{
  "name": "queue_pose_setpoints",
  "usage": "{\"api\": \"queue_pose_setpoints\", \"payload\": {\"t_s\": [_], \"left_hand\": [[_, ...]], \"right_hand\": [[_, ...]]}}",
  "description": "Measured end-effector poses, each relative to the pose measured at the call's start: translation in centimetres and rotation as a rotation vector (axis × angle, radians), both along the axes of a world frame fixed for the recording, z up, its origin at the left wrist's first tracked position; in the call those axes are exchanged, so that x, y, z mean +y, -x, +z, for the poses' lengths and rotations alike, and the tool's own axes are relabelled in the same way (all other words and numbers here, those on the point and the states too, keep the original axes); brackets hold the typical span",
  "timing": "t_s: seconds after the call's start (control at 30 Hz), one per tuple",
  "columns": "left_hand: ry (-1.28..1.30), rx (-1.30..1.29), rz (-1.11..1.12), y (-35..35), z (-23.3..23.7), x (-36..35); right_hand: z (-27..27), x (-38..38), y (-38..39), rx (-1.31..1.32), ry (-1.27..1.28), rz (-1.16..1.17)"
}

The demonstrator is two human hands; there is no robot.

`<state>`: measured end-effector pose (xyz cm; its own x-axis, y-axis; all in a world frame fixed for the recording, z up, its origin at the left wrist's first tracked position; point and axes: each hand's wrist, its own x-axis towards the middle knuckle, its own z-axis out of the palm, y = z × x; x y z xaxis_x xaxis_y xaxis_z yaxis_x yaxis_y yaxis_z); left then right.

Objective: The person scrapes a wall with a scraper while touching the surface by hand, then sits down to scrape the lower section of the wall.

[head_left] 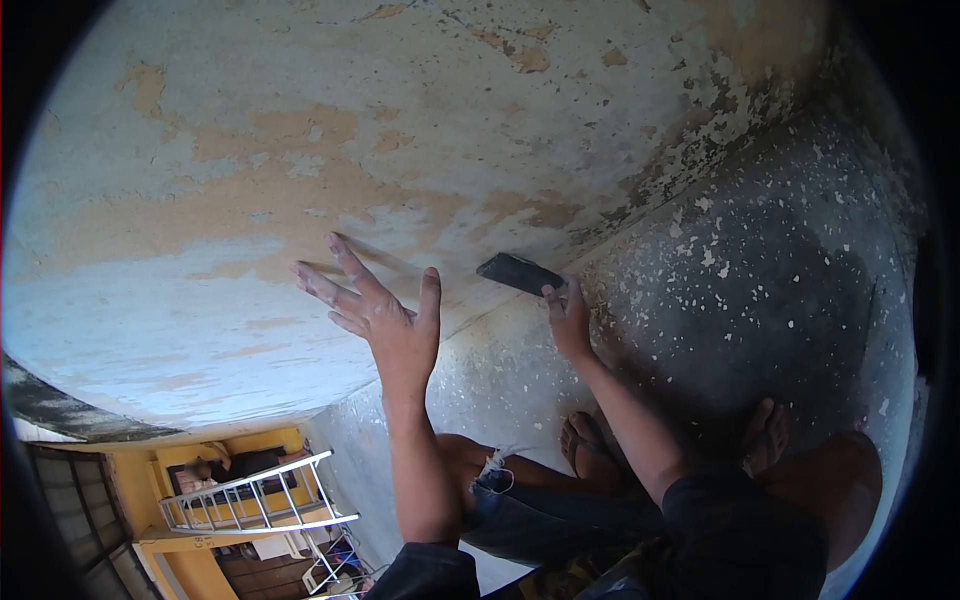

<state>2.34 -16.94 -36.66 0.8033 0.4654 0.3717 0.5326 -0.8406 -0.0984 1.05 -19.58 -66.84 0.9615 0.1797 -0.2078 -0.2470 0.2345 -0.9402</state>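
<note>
My left hand (385, 312) is raised with its fingers spread, the fingertips right at the peeling wall (200, 270). Pale dust coats those fingers, which hold nothing. Further right, my right hand (568, 318) is closed on one end of a flat dark rectangular tool (520, 273), thumb on top. The tool's far end points toward the lower part of the wall. Large patches of paint have come off the wall, baring a tan layer beneath.
Pale paint flakes (709, 255) litter the grey floor (800, 270) around my sandalled feet (590, 445). A metal ladder (250, 500) stands at the lower left. Behind it, another person (200, 470) is near a yellow wall opening.
</note>
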Motion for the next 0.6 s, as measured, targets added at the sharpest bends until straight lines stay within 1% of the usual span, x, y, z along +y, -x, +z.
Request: {"api": "queue_pose_setpoints", "payload": {"t_s": [0.07,0.13,0.2,0.23,0.33,0.37,0.4,0.47,0.53,0.6], "left_hand": [[0.014,0.012,0.014,0.6,-0.1,0.1],[-0.026,-0.044,-0.057,0.4,-0.4,0.6],[-0.02,-0.043,-0.044,0.3,-0.5,0.5],[-0.018,-0.04,-0.023,0.3,-0.4,0.4],[0.017,0.004,0.026,0.3,0.1,-0.1],[0.015,0.0,0.029,0.3,0.2,-0.3],[0.016,0.01,0.042,0.3,0.3,-0.4],[0.018,0.027,0.051,0.3,0.4,-0.3],[-0.003,0.015,0.01,0.5,0.3,-0.2],[0.006,0.016,0.024,0.5,0.3,-0.3]], "right_hand": [[0.8,0.4,0.5,0.026,-0.04,0.016],[3.3,0.4,-0.7,0.034,-0.081,0.011],[5.5,0.8,-1.1,0.061,-0.22,0.165],[5.5,1.8,-0.9,-0.016,-0.239,0.129],[4.9,1.3,-0.5,0.006,-0.178,0.158],[4.3,0.6,-0.5,0.172,-0.217,0.198],[2.7,0.5,-0.1,0.17,-0.217,0.2],[-0.7,1.5,1.0,0.044,-0.089,0.01],[1.3,0.4,0.7,0.002,-0.057,-0.007],[4.2,-0.2,-0.5,0.162,-0.12,0.15]]}}
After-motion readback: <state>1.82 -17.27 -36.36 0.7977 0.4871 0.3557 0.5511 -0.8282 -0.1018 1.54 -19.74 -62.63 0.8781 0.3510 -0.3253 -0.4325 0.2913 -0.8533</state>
